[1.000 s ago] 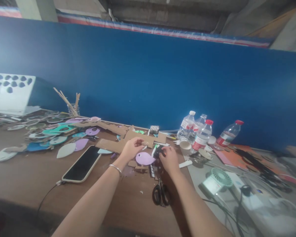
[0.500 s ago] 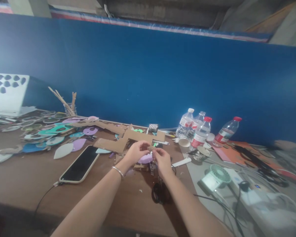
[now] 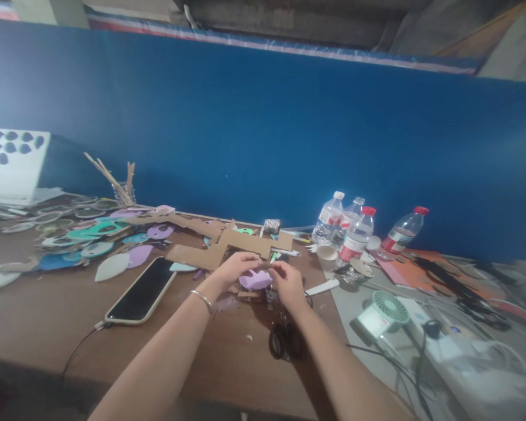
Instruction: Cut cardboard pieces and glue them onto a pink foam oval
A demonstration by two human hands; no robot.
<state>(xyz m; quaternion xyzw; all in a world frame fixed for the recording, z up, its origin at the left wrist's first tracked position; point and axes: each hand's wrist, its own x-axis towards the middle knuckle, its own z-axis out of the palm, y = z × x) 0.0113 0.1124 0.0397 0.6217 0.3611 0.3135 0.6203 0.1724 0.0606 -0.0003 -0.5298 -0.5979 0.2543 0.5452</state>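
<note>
My left hand [image 3: 235, 272], with a silver bangle at the wrist, reaches over the middle of the table, its fingers closed at the tips. Facing it, my right hand [image 3: 288, 284] pinches a small brown piece [image 3: 265, 265], which looks like cardboard. The left fingertips meet that piece from the other side; their exact grip is partly hidden. Under the hands lies a purple cut-out shape [image 3: 256, 280] among scraps. Black-handled scissors [image 3: 279, 341] lie below my right wrist. Just beyond the hands is a stepped piece of brown cardboard [image 3: 241, 241].
A phone [image 3: 141, 290] on a cable lies to the left, beside a pile of coloured cut-outs [image 3: 97, 230]. Several plastic bottles [image 3: 356, 237] stand at the back right, near a paper cup [image 3: 326, 252]. A green fan [image 3: 384, 316] and a white power strip [image 3: 447, 356] occupy the right.
My left hand has shifted slightly left and its fingers have straightened somewhat. The small brown piece now sits lower and flatter between the fingertips, and more of the purple shape shows.
</note>
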